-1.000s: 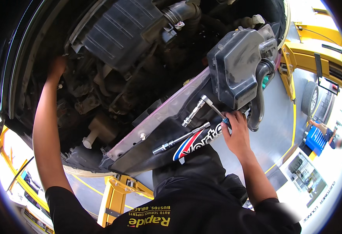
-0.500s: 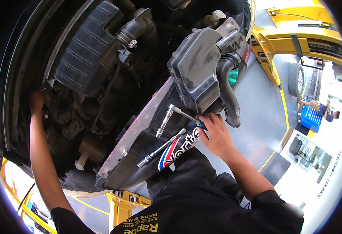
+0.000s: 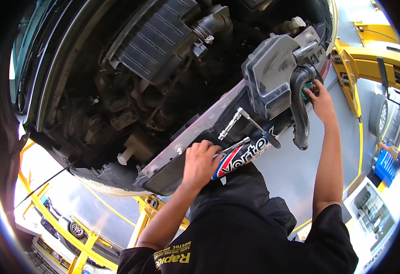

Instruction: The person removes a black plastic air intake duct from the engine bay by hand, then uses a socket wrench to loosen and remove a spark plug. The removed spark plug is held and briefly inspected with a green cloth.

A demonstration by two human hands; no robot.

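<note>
Across the dark cover (image 3: 166, 179) at the engine bay's edge lies a slim chrome extension bar (image 3: 234, 146), bright and polished, its narrow shaft slanting up to the right and its lower end hidden under the left hand (image 3: 202, 160). That hand's grip is closed around the covered end, fingers curled and knuckles up. Just beyond the bar rests a ratchet wrench (image 3: 254, 121), with a shiny head, a steel neck and a dark handle; a chrome socket piece (image 3: 229, 126) hangs off the head at an angle, roughly in line with the bar. Below them the cover shows a red, white and blue emblem (image 3: 243, 160). Farther right, the right hand (image 3: 317, 97) has its bent fingertips at a green item (image 3: 306, 90), partly hidden behind a curved black hose (image 3: 299, 109); whether that grip is closed on it cannot be told. Beside the hose sits a glossy black plastic box (image 3: 270, 75), while a ribbed black housing (image 3: 152, 45) lies deeper in the bay. Outward stand a yellow lift arm (image 3: 368, 61), a wheel (image 3: 379, 115) and a blue tool chest (image 3: 384, 167) on the grey floor (image 3: 330, 150).
</note>
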